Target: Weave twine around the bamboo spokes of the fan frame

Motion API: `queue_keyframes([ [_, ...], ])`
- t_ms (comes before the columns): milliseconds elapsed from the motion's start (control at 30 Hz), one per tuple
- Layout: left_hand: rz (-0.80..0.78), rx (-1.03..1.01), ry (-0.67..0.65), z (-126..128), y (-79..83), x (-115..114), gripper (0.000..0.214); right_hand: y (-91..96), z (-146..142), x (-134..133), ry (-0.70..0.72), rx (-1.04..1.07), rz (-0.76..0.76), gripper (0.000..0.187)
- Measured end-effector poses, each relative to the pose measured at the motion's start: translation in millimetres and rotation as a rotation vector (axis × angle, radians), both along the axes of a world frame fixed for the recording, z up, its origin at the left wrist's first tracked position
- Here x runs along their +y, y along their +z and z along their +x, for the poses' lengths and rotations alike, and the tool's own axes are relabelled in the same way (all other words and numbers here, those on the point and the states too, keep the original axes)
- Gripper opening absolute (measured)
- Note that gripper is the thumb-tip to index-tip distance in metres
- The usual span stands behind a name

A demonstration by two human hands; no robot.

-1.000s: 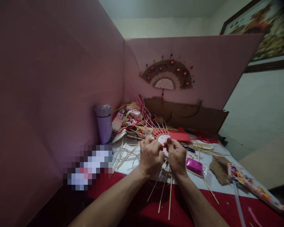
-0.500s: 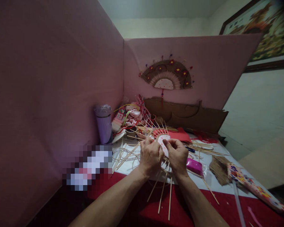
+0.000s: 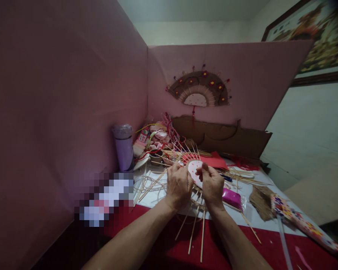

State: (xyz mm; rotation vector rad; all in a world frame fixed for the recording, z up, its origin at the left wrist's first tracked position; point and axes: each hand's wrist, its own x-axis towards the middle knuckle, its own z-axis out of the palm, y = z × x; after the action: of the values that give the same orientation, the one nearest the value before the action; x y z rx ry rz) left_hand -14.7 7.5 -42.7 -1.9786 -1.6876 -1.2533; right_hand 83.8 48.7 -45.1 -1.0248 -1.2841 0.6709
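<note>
A half-made piece has a pale pink clay disc (image 3: 195, 170) with red dots at its centre and thin wooden sticks (image 3: 197, 228) fanning out above and below. My left hand (image 3: 179, 185) is closed on the left edge of this stick fan, its fingers bent and tips hidden. Over the disc's right side, my right hand (image 3: 212, 185) is closed, with its thumb raised and fingers curled in. Whatever is between those fingertips is too small to make out. Twine woven round the sticks shows under the hands.
A finished fan (image 3: 199, 88) hangs on the pink partition. To the left stands a purple tumbler (image 3: 124, 150). Red paper (image 3: 215, 161), a magenta clay packet (image 3: 231, 198), loose sticks, brown cardboard (image 3: 219, 135) and a flowered strip (image 3: 304, 225) lie around the white table sheet.
My right thumb and fingers have lifted off the disc and curled, uncovering more of its dotted face. The left hand and the fan have stayed in place.
</note>
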Motion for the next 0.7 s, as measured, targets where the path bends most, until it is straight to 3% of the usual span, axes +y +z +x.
queue_keyframes([
  [367, -0.065, -0.051, -0.009, -0.6, 4.8, -3.2, 0.010, -1.9, 0.0, 5.2, -0.009, 0.021, 0.051, 0.037],
  [600, -0.077, -0.298, 0.155, -17.6, 8.6, 11.9, 0.020, 0.0, 8.8, 19.3, -0.144, 0.105, -0.056, 0.048],
  [700, -0.103, -0.365, 0.210, -26.4, 8.2, 20.0, 0.017, -0.5, 15.2, 26.4, -0.242, -0.017, -0.109, 0.042],
])
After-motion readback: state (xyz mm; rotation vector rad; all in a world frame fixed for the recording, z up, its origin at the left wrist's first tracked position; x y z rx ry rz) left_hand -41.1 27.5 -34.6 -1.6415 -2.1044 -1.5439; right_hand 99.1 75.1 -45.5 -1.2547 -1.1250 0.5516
